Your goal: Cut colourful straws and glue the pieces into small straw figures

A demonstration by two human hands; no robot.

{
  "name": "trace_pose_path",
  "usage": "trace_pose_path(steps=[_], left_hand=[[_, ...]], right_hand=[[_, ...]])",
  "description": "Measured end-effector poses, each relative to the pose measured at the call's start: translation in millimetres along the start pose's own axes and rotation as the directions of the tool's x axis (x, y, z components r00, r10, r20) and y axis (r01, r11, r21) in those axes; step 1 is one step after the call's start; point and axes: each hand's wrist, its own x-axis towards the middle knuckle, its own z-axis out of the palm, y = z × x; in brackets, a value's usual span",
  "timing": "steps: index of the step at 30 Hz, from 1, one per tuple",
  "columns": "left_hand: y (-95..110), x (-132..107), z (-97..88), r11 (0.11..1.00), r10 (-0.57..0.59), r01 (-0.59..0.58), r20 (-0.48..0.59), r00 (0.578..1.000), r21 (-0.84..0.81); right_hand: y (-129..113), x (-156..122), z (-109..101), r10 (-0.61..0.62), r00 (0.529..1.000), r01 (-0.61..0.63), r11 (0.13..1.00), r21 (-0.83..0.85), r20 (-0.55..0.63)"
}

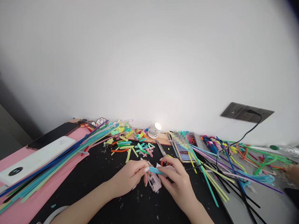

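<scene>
My left hand (134,175) pinches one end of a short bundle of light-blue pipe cleaner pieces (155,170). The fingers of my right hand (176,177) close on the other end, so the bundle lies level between both hands. Beneath it, on the black mat (140,207), rests a pale pink device with a small dark window (154,183); its upper part is hidden by my fingers. A pair of scissors (161,148) lies just beyond my right hand, blades pointing to the wall, with a reddish handle partly covered.
Cut pipe cleaner pieces (126,146) lie behind my hands, near a white paper cup (154,130). Long pipe cleaners (70,155) cross a white power bank (39,157) at left. A phone (184,154) and black cable stand right. Another person's hand (293,174) shows at the right edge.
</scene>
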Motion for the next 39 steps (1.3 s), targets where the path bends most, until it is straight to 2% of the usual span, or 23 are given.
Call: trace_pose_path(steps=[17, 21, 24, 30, 36, 39], left_hand=[[1.3, -0.3, -1.0, 1.0, -0.01, 0.01, 0.023, 1.0, 0.005], [3.9, -1.1, -2.3, 0.998, -0.01, 0.009, 0.02, 1.0, 0.062], [11.3, -2.2, -5.0, 0.986, 0.017, -0.021, 0.026, 1.0, 0.165], [24.2, -4.9, -10.1, 0.872, 0.121, -0.124, 0.037, 0.992, 0.473], [8.8, -2.3, -8.3, 0.679, 0.29, -0.296, 0.125, 0.949, 0.671], [1.4, -0.8, -7.1, 0.593, 0.33, -0.329, 0.151, 0.932, 0.735]], right_hand=[[0.8, -2.0, -0.1, -0.014, 1.0, 0.014, 0.999, 0.034, 0.026], [0.2, -1.5, -0.6, -0.016, 0.999, 0.014, 0.999, 0.043, 0.038], [-0.5, -0.3, -1.5, -0.009, 0.999, 0.007, 0.999, 0.04, 0.049], [-0.4, -1.8, -1.7, 0.004, 0.996, -0.009, 0.999, 0.051, 0.093], [-0.7, -3.8, -0.8, 0.003, 0.987, -0.011, 0.999, 0.049, 0.159], [-0.9, -2.9, -0.5, -0.007, 0.989, 0.001, 0.999, 0.041, 0.149]])
